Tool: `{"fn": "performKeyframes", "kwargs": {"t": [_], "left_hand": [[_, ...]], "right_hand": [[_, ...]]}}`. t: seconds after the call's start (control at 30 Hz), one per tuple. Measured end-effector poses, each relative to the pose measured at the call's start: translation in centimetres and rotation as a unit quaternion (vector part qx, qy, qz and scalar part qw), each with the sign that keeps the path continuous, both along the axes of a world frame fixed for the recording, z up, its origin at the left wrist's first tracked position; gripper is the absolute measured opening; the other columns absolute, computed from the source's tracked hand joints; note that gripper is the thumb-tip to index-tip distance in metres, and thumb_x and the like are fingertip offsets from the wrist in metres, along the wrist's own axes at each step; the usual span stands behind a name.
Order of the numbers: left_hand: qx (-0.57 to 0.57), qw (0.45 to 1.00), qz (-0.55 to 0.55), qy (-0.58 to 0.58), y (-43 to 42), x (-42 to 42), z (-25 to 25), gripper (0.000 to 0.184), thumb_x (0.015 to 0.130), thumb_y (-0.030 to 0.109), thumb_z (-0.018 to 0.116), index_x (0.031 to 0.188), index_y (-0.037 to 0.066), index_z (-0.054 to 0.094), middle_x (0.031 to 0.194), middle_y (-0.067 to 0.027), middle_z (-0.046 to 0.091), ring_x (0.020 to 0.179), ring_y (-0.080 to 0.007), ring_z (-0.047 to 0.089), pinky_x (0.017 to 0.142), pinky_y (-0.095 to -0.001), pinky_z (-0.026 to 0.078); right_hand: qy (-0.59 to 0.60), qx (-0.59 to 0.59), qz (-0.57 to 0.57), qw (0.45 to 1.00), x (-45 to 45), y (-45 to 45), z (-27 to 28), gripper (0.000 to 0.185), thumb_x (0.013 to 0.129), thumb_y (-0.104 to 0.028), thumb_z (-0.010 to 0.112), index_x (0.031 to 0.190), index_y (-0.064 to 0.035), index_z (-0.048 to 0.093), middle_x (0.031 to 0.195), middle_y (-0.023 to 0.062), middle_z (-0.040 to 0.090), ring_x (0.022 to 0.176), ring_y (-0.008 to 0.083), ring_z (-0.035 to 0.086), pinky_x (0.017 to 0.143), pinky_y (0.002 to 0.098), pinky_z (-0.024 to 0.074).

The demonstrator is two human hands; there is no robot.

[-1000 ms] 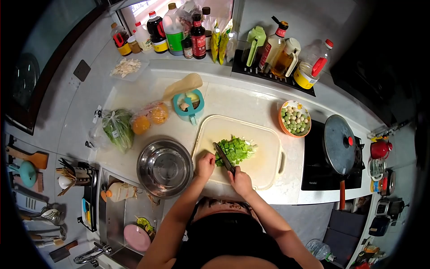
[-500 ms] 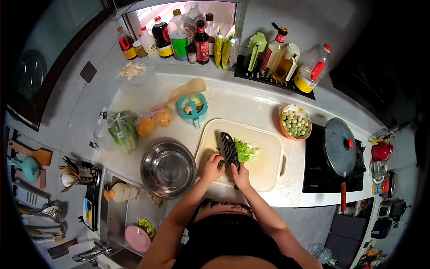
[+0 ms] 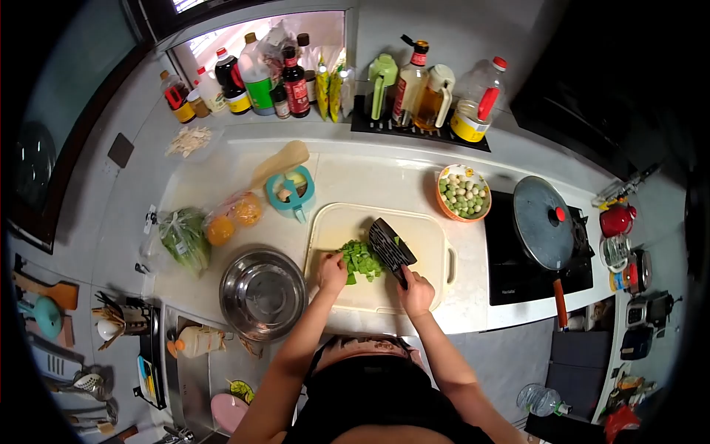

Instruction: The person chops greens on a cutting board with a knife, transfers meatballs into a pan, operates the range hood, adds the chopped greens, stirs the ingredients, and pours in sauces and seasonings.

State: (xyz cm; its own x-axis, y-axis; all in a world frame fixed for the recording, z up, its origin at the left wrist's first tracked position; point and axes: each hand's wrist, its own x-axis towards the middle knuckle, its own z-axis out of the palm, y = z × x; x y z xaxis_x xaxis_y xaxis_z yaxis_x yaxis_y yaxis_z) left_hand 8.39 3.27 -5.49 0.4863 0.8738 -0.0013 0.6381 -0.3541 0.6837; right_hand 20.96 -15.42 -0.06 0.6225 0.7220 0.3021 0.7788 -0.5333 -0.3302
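My right hand is closed round the handle of a black-bladed knife, whose broad blade lies tilted at the right side of a pile of chopped green vegetable. The pile rests on a cream cutting board. At the left edge of the pile is my left hand, its fingers curled against the greens; whether it grips any of them is hidden.
Left of the board stands a steel bowl, with a teal container behind it. Bagged oranges and bagged greens lie farther left. On the right are a bowl of round vegetables and a lidded pan.
The knife has moved to the right side of the greens, its blade now tilted. My left hand is at the pile's left edge, and the greens lie farther left on the board. The view has shifted.
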Motion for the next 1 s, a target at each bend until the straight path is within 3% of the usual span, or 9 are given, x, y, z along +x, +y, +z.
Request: {"fn": "performKeyframes", "kwargs": {"t": [0.03, 0.1, 0.2, 0.33, 0.47, 0.57, 0.67, 0.8, 1.0], "left_hand": [[0.035, 0.999, 0.018, 0.008, -0.3, 0.2, 1.8, 0.019, 0.076, 0.012, 0.059, 0.093, 0.011, 0.067, 0.097, -0.0132, 0.056, 0.087, -0.0307, 0.057, 0.072, -0.0402, 0.047], [0.119, 0.986, 0.000, -0.118, 0.1, 0.9, 2.8, 0.011, 0.075, 0.013, 0.062, 0.086, 0.013, 0.067, 0.093, -0.0103, 0.057, 0.084, -0.0289, 0.057, 0.071, -0.0389, 0.048], [0.150, 0.963, -0.116, -0.189, -0.5, 3.1, 5.4, 0.009, 0.074, 0.014, 0.066, 0.083, 0.014, 0.065, 0.087, -0.0056, 0.058, 0.081, -0.0269, 0.056, 0.068, -0.0371, 0.048], [0.145, 0.955, -0.238, -0.105, -0.9, 5.4, 5.6, 0.004, 0.072, 0.016, 0.064, 0.069, 0.017, 0.066, 0.079, -0.0009, 0.059, 0.077, -0.0237, 0.056, 0.065, -0.0359, 0.048], [0.169, 0.967, -0.181, 0.052, 2.3, 5.5, 2.7, 0.008, 0.074, 0.018, 0.061, 0.069, 0.019, 0.067, 0.079, -0.0011, 0.059, 0.078, -0.0235, 0.057, 0.062, -0.0365, 0.048], [0.181, 0.974, -0.126, -0.052, 2.3, 5.1, 2.9, 0.004, 0.074, 0.017, 0.062, 0.076, 0.018, 0.065, 0.080, -0.0016, 0.058, 0.078, -0.0252, 0.057, 0.061, -0.0383, 0.047], [0.132, 0.987, -0.076, -0.053, 1.7, 4.6, 3.7, 0.012, 0.073, 0.012, 0.060, 0.083, 0.018, 0.065, 0.082, -0.0017, 0.058, 0.080, -0.0263, 0.057, 0.064, -0.0391, 0.048], [0.153, 0.980, -0.123, -0.025, 1.9, 3.4, 2.0, 0.025, 0.070, 0.004, 0.056, 0.089, 0.017, 0.067, 0.087, -0.0042, 0.058, 0.084, -0.0263, 0.057, 0.067, -0.0388, 0.047], [0.218, 0.967, -0.120, -0.053, 0.4, 2.7, 3.1, 0.017, 0.069, 0.004, 0.061, 0.084, 0.008, 0.068, 0.097, -0.0060, 0.056, 0.091, -0.0274, 0.053, 0.071, -0.0372, 0.047]], "right_hand": [[-0.003, -0.005, -0.012, 1.000, 0.2, -0.3, 0.0, 0.046, 0.060, -0.015, 0.071, 0.106, -0.0159, 0.063, 0.073, 0.0038, 0.060, 0.063, 0.0233, 0.058, 0.056, 0.0357, 0.0475], [-0.019, -0.009, 0.007, 1.000, 0.7, -0.8, 0.0, 0.046, 0.059, -0.014, 0.071, 0.105, -0.0171, 0.064, 0.073, 0.0023, 0.060, 0.062, 0.0221, 0.057, 0.056, 0.0351, 0.0469], [-0.040, -0.012, 0.060, 0.997, 1.2, -1.3, 0.8, 0.047, 0.058, -0.013, 0.070, 0.104, -0.0200, 0.065, 0.073, 0.0000, 0.060, 0.062, 0.0201, 0.056, 0.060, 0.0338, 0.0451], [-0.059, -0.021, 0.149, 0.987, 1.2, -1.8, 1.7, 0.048, 0.058, -0.012, 0.068, 0.104, -0.0237, 0.065, 0.073, -0.0027, 0.059, 0.065, 0.0177, 0.054, 0.067, 0.0324, 0.0410], [-0.060, -0.006, 0.132, 0.989, 0.3, -2.8, 1.9, 0.049, 0.057, -0.010, 0.066, 0.104, -0.0241, 0.065, 0.073, -0.0041, 0.059, 0.066, 0.0167, 0.054, 0.068, 0.0322, 0.0393], [-0.051, -0.015, 0.106, 0.993, 0.4, -4.0, 2.1, 0.049, 0.057, -0.009, 0.065, 0.104, -0.0231, 0.065, 0.074, -0.0042, 0.059, 0.066, 0.0166, 0.054, 0.068, 0.0322, 0.0393], [-0.068, -0.017, 0.060, 0.996, 0.9, -5.0, 1.5, 0.049, 0.057, -0.008, 0.065, 0.104, -0.0220, 0.065, 0.074, -0.0029, 0.059, 0.066, 0.0177, 0.054, 0.068, 0.0331, 0.0391], [-0.067, -0.039, -0.082, 0.994, 1.1, -5.6, 0.4, 0.048, 0.060, -0.010, 0.066, 0.107, -0.0194, 0.064, 0.075, 0.0013, 0.060, 0.069, 0.0210, 0.055, 0.068, 0.0353, 0.0385], [-0.035, -0.073, -0.201, 0.976, 1.4, -4.1, -3.0, 0.054, 0.065, -0.020, 0.065, 0.117, -0.0118, 0.056, 0.081, 0.0070, 0.060, 0.073, 0.0245, 0.056, 0.068, 0.0394, 0.0397]]}}
